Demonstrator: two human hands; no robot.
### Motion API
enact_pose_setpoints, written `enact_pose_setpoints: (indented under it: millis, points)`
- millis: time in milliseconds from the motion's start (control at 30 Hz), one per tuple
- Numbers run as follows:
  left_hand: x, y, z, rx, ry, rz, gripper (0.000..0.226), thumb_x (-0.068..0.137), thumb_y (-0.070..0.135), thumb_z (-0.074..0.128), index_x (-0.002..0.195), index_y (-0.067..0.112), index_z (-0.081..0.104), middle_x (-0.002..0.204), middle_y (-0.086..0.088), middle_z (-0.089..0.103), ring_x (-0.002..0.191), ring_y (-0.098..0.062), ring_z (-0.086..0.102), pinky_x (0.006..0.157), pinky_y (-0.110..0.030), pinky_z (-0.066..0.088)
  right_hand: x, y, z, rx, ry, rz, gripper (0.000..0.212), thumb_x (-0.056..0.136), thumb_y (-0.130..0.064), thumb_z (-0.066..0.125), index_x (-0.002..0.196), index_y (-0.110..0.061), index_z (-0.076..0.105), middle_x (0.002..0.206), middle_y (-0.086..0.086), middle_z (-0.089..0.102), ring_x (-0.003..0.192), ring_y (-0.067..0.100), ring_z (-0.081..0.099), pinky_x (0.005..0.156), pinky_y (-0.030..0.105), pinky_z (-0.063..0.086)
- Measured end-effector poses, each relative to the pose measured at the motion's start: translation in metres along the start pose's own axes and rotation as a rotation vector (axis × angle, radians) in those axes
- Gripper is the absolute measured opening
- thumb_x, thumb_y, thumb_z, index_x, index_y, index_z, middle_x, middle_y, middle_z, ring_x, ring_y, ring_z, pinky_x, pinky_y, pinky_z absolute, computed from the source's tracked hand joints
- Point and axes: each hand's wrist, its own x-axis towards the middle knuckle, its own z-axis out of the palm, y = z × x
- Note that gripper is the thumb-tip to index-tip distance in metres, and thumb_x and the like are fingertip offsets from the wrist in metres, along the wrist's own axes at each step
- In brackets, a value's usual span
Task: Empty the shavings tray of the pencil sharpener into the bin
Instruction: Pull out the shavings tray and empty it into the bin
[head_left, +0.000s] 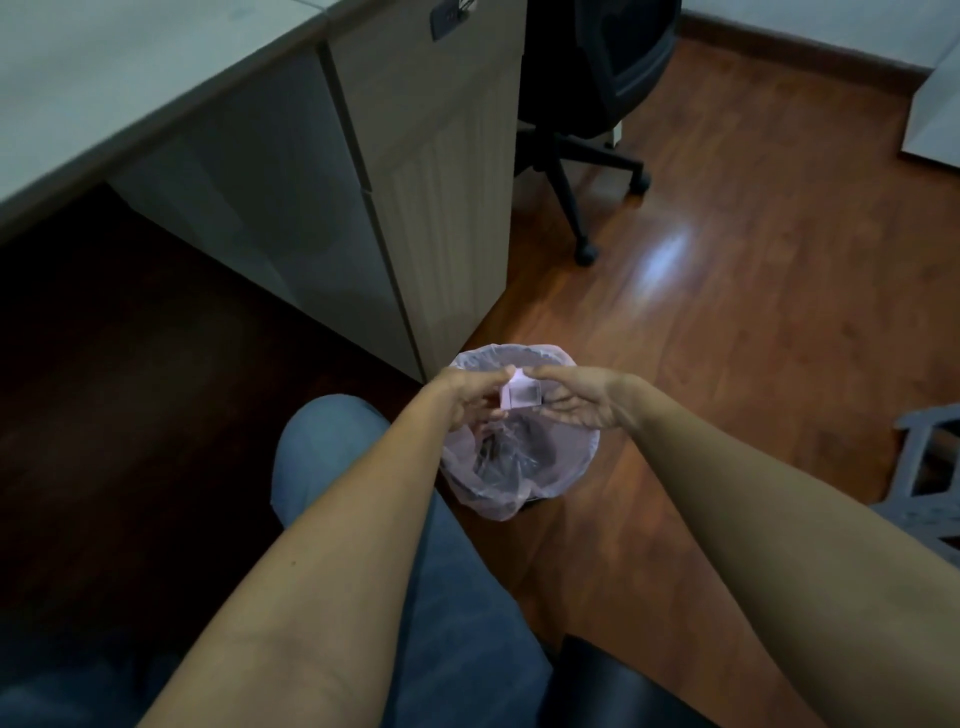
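A small pale pink pencil sharpener (520, 396) with a clear front part is held over the bin (571, 467), which is lined with a thin pinkish plastic bag. My left hand (475, 397) grips the sharpener's left side between thumb and fingers. From the right, my right hand (576, 402) touches it with thumb on top and fingers spread beneath. Dark scraps lie at the bottom of the bag. I cannot tell whether the tray is in or out of the body.
A beige desk cabinet (441, 182) stands just behind the bin. A black wheeled office chair (582, 156) is further back. My knee in jeans (327, 447) is left of the bin, on a wooden floor (753, 312). A grey frame (924, 467) sits at right.
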Motion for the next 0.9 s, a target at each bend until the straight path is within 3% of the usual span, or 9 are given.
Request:
enact_pose_setpoints:
  millis: [67, 167, 267, 367, 500, 600, 733, 800, 900]
  points:
    - [0.0, -0.006, 0.001, 0.003, -0.005, -0.009, 0.049, 0.088, 0.027, 0.075, 0.125, -0.002, 0.062, 0.119, -0.015, 0.067, 0.097, -0.027, 0.069, 0.087, -0.037, 0.06, -0.003, 0.007, -0.001, 0.005, -0.003, -0.001, 0.071, 0.08, -0.032, 0.082, 0.139, -0.007, 0.05, 0.119, 0.02, 0.06, 0.093, 0.021, 0.067, 0.072, 0.025, 0.059]
    - [0.005, -0.001, -0.004, -0.073, 0.044, 0.07, 0.053, 0.081, 0.026, 0.081, 0.123, -0.002, 0.065, 0.108, -0.017, 0.073, 0.092, -0.025, 0.073, 0.087, -0.038, 0.061, -0.001, 0.005, -0.004, 0.049, -0.001, -0.107, 0.066, 0.079, -0.033, 0.083, 0.133, -0.007, 0.056, 0.133, 0.019, 0.059, 0.097, 0.02, 0.066, 0.065, 0.022, 0.06]
    - [-0.003, 0.008, -0.004, 0.017, -0.05, -0.043, 0.045, 0.089, 0.028, 0.073, 0.123, 0.0, 0.064, 0.113, -0.012, 0.07, 0.103, -0.024, 0.07, 0.087, -0.033, 0.06, -0.004, -0.001, -0.002, 0.003, -0.019, 0.01, 0.071, 0.08, -0.032, 0.082, 0.139, -0.008, 0.05, 0.121, 0.021, 0.06, 0.087, 0.022, 0.069, 0.063, 0.025, 0.061]
    - [0.005, 0.009, -0.007, -0.047, 0.015, 0.025, 0.045, 0.084, 0.025, 0.079, 0.118, -0.001, 0.065, 0.099, -0.009, 0.07, 0.087, -0.021, 0.07, 0.09, -0.038, 0.06, -0.001, -0.009, -0.001, 0.012, -0.001, -0.033, 0.071, 0.082, -0.032, 0.08, 0.141, -0.007, 0.048, 0.133, 0.022, 0.054, 0.085, 0.02, 0.065, 0.067, 0.025, 0.057]
    - [0.003, -0.003, -0.005, -0.033, -0.027, -0.02, 0.042, 0.088, 0.025, 0.074, 0.122, 0.002, 0.064, 0.117, -0.013, 0.067, 0.094, -0.023, 0.068, 0.091, -0.036, 0.059, -0.004, -0.003, 0.0, -0.01, -0.009, 0.022, 0.07, 0.079, -0.032, 0.083, 0.137, -0.008, 0.052, 0.121, 0.021, 0.061, 0.088, 0.02, 0.069, 0.066, 0.025, 0.06]
    - [0.004, -0.004, -0.01, -0.111, 0.012, 0.071, 0.048, 0.081, 0.021, 0.082, 0.12, -0.001, 0.066, 0.098, -0.012, 0.07, 0.083, -0.019, 0.069, 0.088, -0.035, 0.06, -0.003, 0.003, -0.001, 0.052, -0.03, -0.078, 0.061, 0.079, -0.031, 0.083, 0.13, -0.009, 0.056, 0.126, 0.02, 0.057, 0.098, 0.021, 0.065, 0.076, 0.026, 0.058]
    - [0.0, -0.006, -0.021, -0.122, -0.043, 0.115, 0.052, 0.077, 0.019, 0.085, 0.118, -0.007, 0.067, 0.107, -0.02, 0.075, 0.092, -0.025, 0.075, 0.068, -0.025, 0.062, -0.009, 0.007, -0.003, 0.095, -0.127, -0.142, 0.039, 0.082, -0.026, 0.081, 0.113, -0.009, 0.065, 0.125, 0.016, 0.066, 0.113, 0.023, 0.066, 0.083, 0.027, 0.058]
    - [-0.004, -0.007, -0.025, -0.137, -0.07, 0.175, 0.051, 0.077, 0.014, 0.085, 0.118, -0.01, 0.067, 0.113, -0.024, 0.073, 0.105, -0.029, 0.073, 0.073, -0.023, 0.061, -0.012, 0.005, -0.004, 0.118, -0.161, -0.19, 0.026, 0.085, -0.018, 0.079, 0.106, -0.006, 0.07, 0.115, 0.013, 0.075, 0.102, 0.017, 0.074, 0.083, 0.025, 0.059]
    - [-0.01, -0.001, -0.034, -0.15, -0.121, 0.286, 0.05, 0.079, 0.0, 0.08, 0.125, -0.011, 0.062, 0.12, -0.026, 0.07, 0.114, -0.029, 0.069, 0.086, -0.021, 0.059, -0.011, -0.002, -0.006, 0.085, -0.196, -0.288, 0.027, 0.085, -0.01, 0.076, 0.111, -0.005, 0.071, 0.116, 0.007, 0.075, 0.104, 0.011, 0.072, 0.098, 0.026, 0.053]
